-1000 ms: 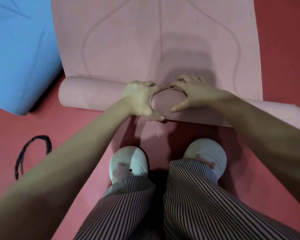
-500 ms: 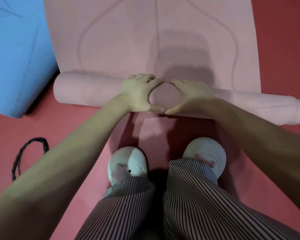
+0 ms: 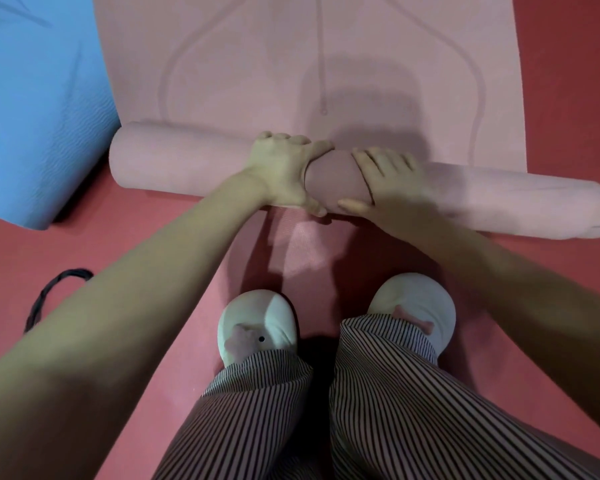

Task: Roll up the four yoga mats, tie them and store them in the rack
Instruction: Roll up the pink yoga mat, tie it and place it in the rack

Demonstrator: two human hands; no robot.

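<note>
- Bent over the pink mat (image 3: 257, 64), partly wound into a roll (image 3: 187, 168) lying crosswise on the floor (image 3: 568, 64) ahead of the slippers (image 3: 278, 317); plenty of flat mat left beyond.
- Grasping the roll near its middle with the left hand (image 3: 284, 171): fingers curled over the far side, thumb hooked round the near side.
- Grasping it just beside with the right hand (image 3: 385, 181): fingers draped over the top, thumb low on the near side; blurred, so tightness hard to judge.
- Against a second ago: rolled forward a little, now closer to the ring mark (image 3: 324, 112) printed on the flat part.
- Against half a second ago: thumbs no longer tip to tip, just apart; right fingers reset higher over the top.
- Reads as one push-and-regrip finished and another about to start, with the rolling well short of done.
- Right end of the roll flared and sticking out past the mat's edge; likely to telescope further unless squared up before tying.
- Left to do here: finish rolling, fetch the strap (image 3: 49, 292) lying on the floor at left, tie, carry to the rack (not in view).
- Blue mat (image 3: 32, 98) spread out at far left, not yet rolled.
</note>
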